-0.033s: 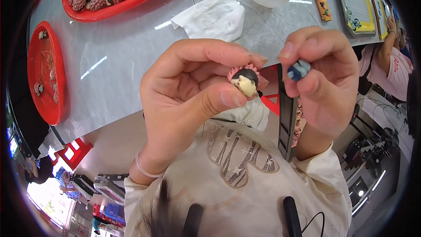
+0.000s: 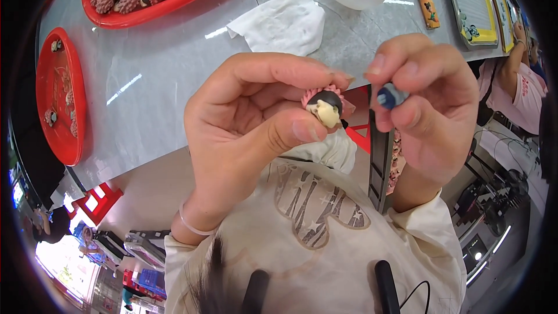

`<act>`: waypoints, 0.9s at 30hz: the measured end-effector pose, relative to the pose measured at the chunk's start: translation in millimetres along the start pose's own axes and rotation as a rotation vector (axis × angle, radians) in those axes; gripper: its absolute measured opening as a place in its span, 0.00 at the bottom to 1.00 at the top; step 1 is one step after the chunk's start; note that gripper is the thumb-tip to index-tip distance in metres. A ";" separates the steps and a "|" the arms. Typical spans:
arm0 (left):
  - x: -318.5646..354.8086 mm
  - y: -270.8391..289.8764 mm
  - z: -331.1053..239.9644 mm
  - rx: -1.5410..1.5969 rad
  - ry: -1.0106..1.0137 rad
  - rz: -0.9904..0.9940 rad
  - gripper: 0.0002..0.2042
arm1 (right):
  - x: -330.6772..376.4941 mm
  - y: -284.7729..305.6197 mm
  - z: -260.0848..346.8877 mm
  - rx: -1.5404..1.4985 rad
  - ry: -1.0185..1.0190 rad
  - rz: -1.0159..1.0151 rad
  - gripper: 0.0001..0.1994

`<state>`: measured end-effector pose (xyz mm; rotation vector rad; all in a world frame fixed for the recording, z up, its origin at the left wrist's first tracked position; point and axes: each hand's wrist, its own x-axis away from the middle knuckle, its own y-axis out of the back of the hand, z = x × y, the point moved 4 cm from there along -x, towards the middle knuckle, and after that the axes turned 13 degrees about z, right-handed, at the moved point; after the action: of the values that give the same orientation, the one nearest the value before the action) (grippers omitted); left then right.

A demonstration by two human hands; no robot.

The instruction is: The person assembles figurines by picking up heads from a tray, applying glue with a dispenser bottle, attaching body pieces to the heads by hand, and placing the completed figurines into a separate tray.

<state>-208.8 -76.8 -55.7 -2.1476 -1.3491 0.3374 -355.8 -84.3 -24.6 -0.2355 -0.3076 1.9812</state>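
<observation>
Grey table (image 2: 174,70) unchanged; left hand (image 2: 250,122) still pinches pink figurine (image 2: 325,106), right hand (image 2: 430,104) still grips blue-tipped tool (image 2: 388,96).

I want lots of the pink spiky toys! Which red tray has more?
The big red tray at the table's far edge, heaped with them; the left red tray holds only a few.

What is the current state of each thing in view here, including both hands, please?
Left hand: closed in a grip on the small figurine.
Small figurine: held up off the table, between thumb and fingers.
Right hand: pinching a small blue tool.
Small blue tool: held beside the figurine, apart from it.
White cloth: crumpled, lying on the table.
Long red tray: filled with pink pieces.
Round red tray: nearly bare, a few pieces.
</observation>
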 end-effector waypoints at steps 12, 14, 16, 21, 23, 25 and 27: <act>1.1 1.1 -3.4 -0.205 -0.156 0.042 0.17 | -5.2 -15.9 21.6 0.763 0.230 0.230 0.10; 4.1 3.0 -2.7 -0.221 -0.165 0.028 0.17 | -7.0 -20.0 17.3 0.770 0.255 0.221 0.10; 3.5 3.5 1.2 -0.124 -0.113 0.041 0.17 | -6.4 -25.3 21.6 0.785 0.277 0.203 0.09; 3.6 1.8 0.0 -0.214 -0.147 0.037 0.16 | -3.5 -22.5 25.5 0.950 0.133 0.257 0.10; 5.4 3.8 -0.8 -0.274 -0.177 0.033 0.16 | -2.3 -21.5 13.0 0.828 0.210 0.186 0.11; 7.5 2.2 -7.4 -0.554 -0.320 0.044 0.15 | -1.5 -19.6 9.1 0.708 0.284 0.114 0.11; 4.9 2.7 -8.2 -0.505 -0.288 0.043 0.14 | -2.7 -19.6 8.8 0.752 0.321 0.097 0.11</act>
<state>-200.5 -76.1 -50.3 -2.6200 -1.6922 0.3630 -340.5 -79.9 -9.9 -0.0764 0.6591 1.9748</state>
